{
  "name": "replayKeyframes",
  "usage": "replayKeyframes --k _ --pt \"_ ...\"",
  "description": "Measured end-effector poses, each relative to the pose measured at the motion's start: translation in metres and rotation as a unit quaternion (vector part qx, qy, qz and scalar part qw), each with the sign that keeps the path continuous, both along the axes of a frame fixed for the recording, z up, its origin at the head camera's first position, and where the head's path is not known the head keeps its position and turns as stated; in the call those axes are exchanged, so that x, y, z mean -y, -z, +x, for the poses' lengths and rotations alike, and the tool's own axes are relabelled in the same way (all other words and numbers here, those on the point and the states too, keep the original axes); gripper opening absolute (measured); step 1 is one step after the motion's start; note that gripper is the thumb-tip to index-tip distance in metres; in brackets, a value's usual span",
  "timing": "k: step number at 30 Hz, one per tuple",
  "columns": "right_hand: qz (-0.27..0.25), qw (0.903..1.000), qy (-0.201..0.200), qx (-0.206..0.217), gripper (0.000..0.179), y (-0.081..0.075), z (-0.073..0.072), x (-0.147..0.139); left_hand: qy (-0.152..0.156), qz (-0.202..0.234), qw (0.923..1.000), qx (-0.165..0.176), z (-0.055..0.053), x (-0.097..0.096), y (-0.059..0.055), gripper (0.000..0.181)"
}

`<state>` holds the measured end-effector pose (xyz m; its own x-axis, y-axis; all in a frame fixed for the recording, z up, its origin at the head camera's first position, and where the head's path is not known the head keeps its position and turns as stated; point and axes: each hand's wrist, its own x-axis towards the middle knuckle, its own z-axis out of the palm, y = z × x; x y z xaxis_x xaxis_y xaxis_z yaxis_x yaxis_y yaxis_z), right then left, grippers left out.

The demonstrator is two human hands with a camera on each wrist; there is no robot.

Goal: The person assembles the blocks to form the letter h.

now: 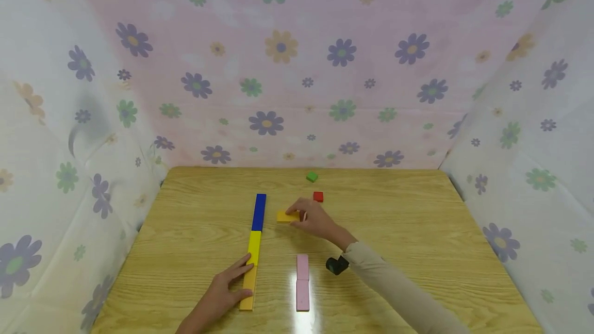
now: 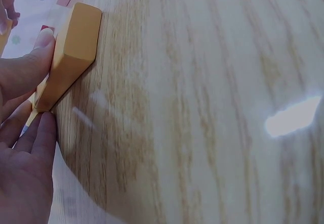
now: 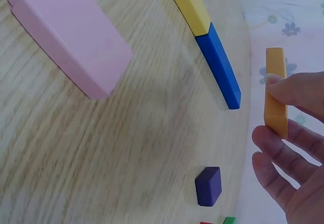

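A row of flat blocks runs away from me on the left of the table: an orange block nearest, then a yellow block, then a blue block. My left hand grips the near orange block, thumb on its right side and fingers at its far end, by the yellow one. Farther off, my right hand pinches another orange block between thumb and fingers, to the right of the blue block. In the right wrist view this block appears raised.
Two pink blocks lie end to end right of the row. Beyond my right hand are a red block and a green block. The right wrist view shows a purple block. A small black object appears beside the right sleeve.
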<state>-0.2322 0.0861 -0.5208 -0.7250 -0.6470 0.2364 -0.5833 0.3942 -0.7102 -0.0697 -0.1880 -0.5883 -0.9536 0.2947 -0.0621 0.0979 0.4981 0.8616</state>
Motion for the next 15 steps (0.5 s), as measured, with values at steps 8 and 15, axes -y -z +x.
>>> replayKeyframes --k 8,15 --pt "0.016 0.9998 -0.011 0.000 0.022 0.010 0.007 0.011 0.004 -0.001 0.9999 -0.012 -0.001 0.002 0.002 0.060" --pt "0.012 0.9997 -0.020 -0.008 0.021 0.022 0.012 0.020 0.014 0.001 0.9999 -0.009 -0.001 0.002 0.001 0.060"
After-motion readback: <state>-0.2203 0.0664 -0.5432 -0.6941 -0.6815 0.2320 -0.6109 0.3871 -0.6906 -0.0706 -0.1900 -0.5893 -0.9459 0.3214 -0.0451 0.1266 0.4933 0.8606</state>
